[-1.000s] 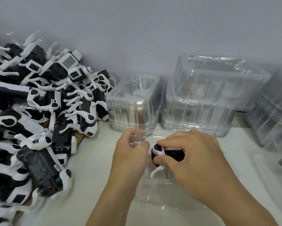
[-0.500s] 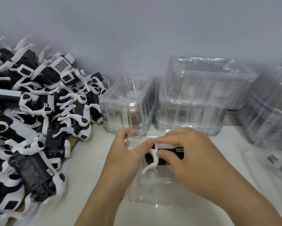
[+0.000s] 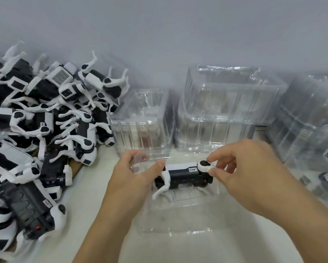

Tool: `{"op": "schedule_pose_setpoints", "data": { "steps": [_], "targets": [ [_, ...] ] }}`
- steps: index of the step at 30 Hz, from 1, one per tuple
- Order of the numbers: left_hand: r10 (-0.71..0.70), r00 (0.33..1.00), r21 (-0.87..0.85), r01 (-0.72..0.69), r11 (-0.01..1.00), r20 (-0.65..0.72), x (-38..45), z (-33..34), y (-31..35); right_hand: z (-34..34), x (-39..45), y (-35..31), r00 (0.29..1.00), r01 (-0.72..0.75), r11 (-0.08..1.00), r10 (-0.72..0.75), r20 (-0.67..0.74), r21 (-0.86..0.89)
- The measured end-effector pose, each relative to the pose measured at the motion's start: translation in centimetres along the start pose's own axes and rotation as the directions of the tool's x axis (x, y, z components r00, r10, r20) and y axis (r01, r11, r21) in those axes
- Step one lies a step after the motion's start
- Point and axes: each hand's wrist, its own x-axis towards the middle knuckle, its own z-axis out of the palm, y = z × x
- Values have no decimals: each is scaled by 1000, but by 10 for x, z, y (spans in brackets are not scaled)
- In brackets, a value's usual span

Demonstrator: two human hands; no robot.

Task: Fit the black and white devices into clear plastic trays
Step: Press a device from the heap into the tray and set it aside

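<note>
- Black-bodied device (image 3: 186, 176) with white legs is lying lengthwise inside the clear plastic tray (image 3: 178, 221) at the centre of the pale tabletop (image 3: 95, 194); one white leg is angling down at its left end, and a small white label is showing on its top edge.
- Right hand (image 3: 242, 171) is pinching the round white joint with the black spot at the device's right end, thumb below and forefinger above; the other fingers are loosely curled behind.
- Left hand (image 3: 134, 177) is gripping the tray's far left wall, thumb pressing inside near the device's left end, fingers wrapping the outer face of the clear plastic.
- Tray walls are hard to trace because of transparency; whether the device is fully seated cannot be told.
- Stacks of empty clear trays (image 3: 227, 111) are standing against the grey wall (image 3: 159, 35) just behind the working tray; a narrower stack (image 3: 144, 122) is sitting to their left.
- More clear packaging (image 3: 311, 126) is sitting at the right edge, blurred, with what look like devices already inside.
- Pile of loose black and white devices (image 3: 38, 133) is filling the left side, heaped against the wall, well apart from the hands.
</note>
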Motion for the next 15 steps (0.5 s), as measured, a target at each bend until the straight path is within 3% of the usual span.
{"op": "schedule_pose_setpoints", "data": {
  "steps": [6, 15],
  "targets": [
    [2, 1000, -5, -2, 1000, -5, 2, 1, 0, 13, 3, 0, 994, -15, 999, 21, -108, 52],
    [-7, 998, -6, 7, 1000, -56, 0, 4, 1, 20, 3, -1, 987, -2, 997, 15, -161, 77]
  ]
}}
